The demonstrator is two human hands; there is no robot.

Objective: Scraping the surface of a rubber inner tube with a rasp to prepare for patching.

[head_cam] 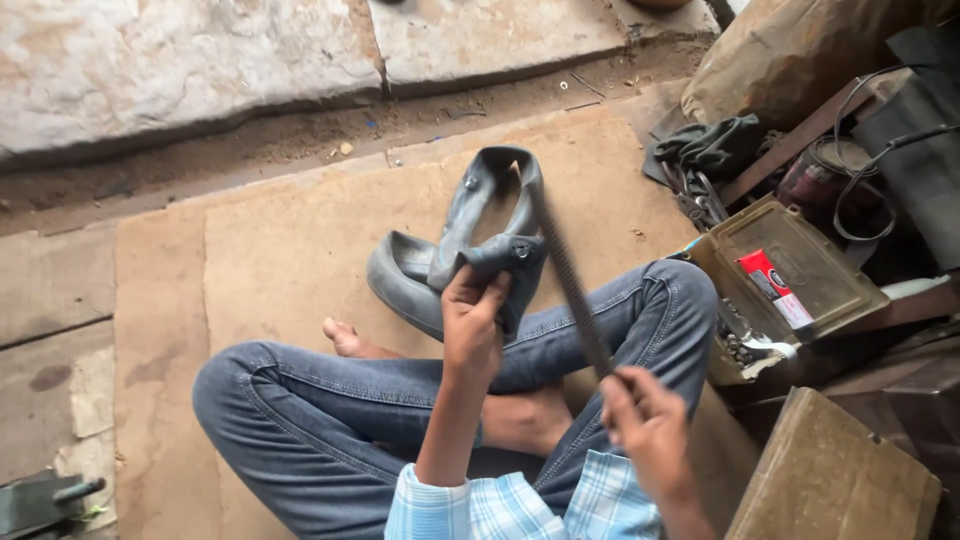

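Mat (pixel 300 230): large tan sheet on the floor, filling the middle of the view; the person sits cross-legged on it in blue jeans, barefoot.
Tube (pixel 470 250): grey rubber inner tube, folded and limp, at centre, trailing away toward 11 o'clock onto the mat; a small metal stud shows on the upper fold.
Left hand (pixel 472 322): just below centre, fingers closed around a bunched fold of the tube, lifting it off the mat.
Right hand (pixel 645 425): at 5 o'clock, fingers closed around the lower end of the file.
File (pixel 565 270): long, dark and narrow, slanting from the right hand up toward 12 o'clock, its upper part lying against the held fold.
Doing it well: my judgement is that the fold needs to stay taut over the fingers, the file flat on one patch, strokes light and even, kept off the stud and off the thumb.
Box (pixel 800 270): open olive box at 3 o'clock, beside the right knee.
Pack (pixel 775 288): small oblong red and white packet lying slantwise in the box lid; its print is too small to tell.
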